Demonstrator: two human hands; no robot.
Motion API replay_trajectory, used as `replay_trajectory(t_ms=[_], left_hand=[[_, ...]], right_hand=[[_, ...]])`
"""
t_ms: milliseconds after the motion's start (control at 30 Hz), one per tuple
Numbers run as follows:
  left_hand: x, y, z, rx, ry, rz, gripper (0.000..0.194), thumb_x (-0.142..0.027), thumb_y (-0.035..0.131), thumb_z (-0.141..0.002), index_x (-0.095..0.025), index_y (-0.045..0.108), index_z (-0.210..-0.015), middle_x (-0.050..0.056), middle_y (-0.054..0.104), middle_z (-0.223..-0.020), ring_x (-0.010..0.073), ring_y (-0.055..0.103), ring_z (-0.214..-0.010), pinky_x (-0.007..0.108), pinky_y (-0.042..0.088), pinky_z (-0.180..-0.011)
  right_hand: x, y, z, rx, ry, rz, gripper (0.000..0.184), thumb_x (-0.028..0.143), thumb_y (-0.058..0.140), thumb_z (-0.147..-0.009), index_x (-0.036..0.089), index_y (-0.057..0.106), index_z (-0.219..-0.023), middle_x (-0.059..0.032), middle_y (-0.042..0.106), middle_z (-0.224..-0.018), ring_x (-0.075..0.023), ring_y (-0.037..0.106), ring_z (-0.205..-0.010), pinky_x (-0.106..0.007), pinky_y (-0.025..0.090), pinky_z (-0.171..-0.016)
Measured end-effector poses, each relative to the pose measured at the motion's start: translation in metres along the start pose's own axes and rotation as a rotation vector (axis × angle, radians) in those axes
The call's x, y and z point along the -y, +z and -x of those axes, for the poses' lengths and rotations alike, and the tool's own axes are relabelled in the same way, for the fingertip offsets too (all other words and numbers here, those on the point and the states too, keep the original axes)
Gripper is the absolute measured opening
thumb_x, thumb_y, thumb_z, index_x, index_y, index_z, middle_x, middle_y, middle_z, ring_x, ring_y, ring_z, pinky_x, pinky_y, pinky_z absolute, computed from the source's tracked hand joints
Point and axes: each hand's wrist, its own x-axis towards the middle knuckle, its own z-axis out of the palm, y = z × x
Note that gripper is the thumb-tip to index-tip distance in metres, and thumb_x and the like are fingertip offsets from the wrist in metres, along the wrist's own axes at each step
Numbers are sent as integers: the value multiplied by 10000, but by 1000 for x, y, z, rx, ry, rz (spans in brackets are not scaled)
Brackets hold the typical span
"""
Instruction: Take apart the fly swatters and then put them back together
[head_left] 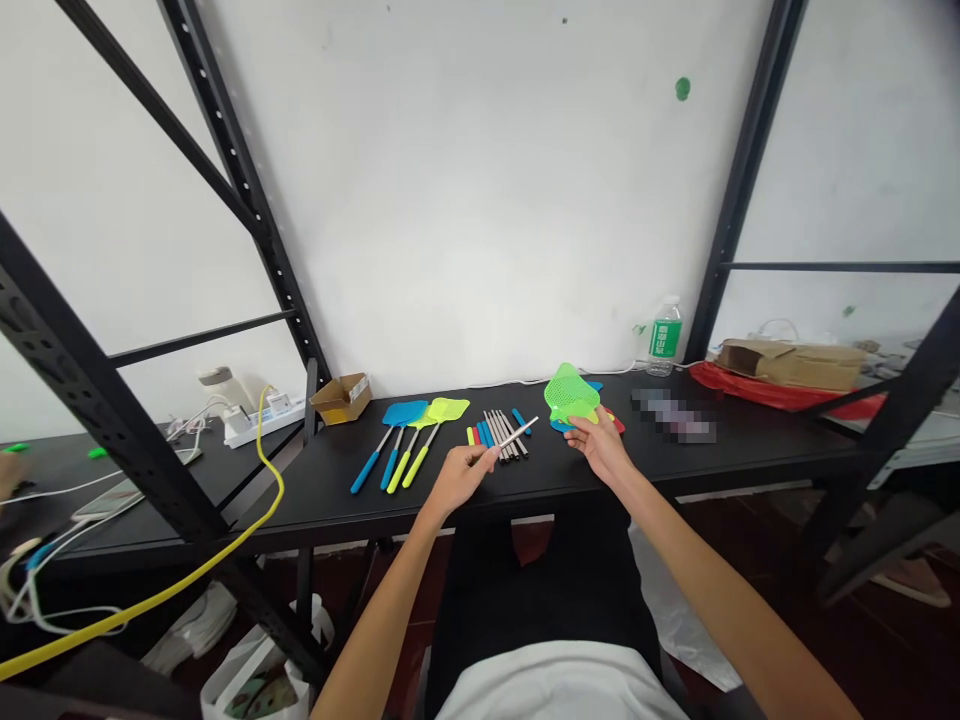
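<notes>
My left hand pinches a thin metal rod, which points up and to the right. My right hand grips a green mesh fly swatter head by its lower end, above more heads in blue and red on the table. Between my hands lie several metal rods side by side. Coloured handle grips rest just left of them, and a single blue grip lies to their right. Farther left, blue fly swatters and yellow-green fly swatters lie in a row with their handles toward me.
Behind the swatters stands an open cardboard box. A water bottle is by the wall, with a brown carton on red plastic farther right. Black shelf posts frame the table. A yellow cable hangs across the left edge.
</notes>
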Motion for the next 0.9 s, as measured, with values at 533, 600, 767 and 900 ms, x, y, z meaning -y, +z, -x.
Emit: replay_trajectory(t_ms=[533, 600, 767, 900], left_hand=[[-2, 0, -2, 27, 85, -183, 398, -470, 447, -978, -179, 716, -940, 8, 600, -733, 144, 471, -642, 240, 321, -600], [-2, 0, -2, 29, 76, -211, 402, -469, 434, -984, -175, 699, -916, -2, 575, -707, 138, 459, -629, 241, 316, -597], [-2, 1, -3, 25, 75, -238, 398, -463, 418, -988, -176, 659, -857, -19, 529, -672, 130, 454, -618, 238, 317, -595], [-4, 2, -3, 27, 76, -243, 391, -452, 413, -986, -176, 649, -840, -17, 536, -677, 130, 456, -620, 237, 321, -592]], right_hand=[[3, 0, -2, -28, 51, -72, 379, 347, 888, -632, 203, 555, -739, 10, 663, -650, -125, 623, -506, -221, 490, -466], [4, 1, 0, -20, 32, -60, 433, 356, 922, -593, 206, 527, -692, 41, 606, -604, -109, 595, -495, -213, 461, -454], [4, 2, -1, -9, 16, -56, 432, 370, 943, -558, 206, 566, -693, 47, 574, -617, -96, 546, -512, -224, 425, -458], [3, 2, -1, 5, 3, -51, 438, 386, 937, -570, 202, 547, -645, 53, 533, -594, -88, 504, -516, -228, 402, -465]])
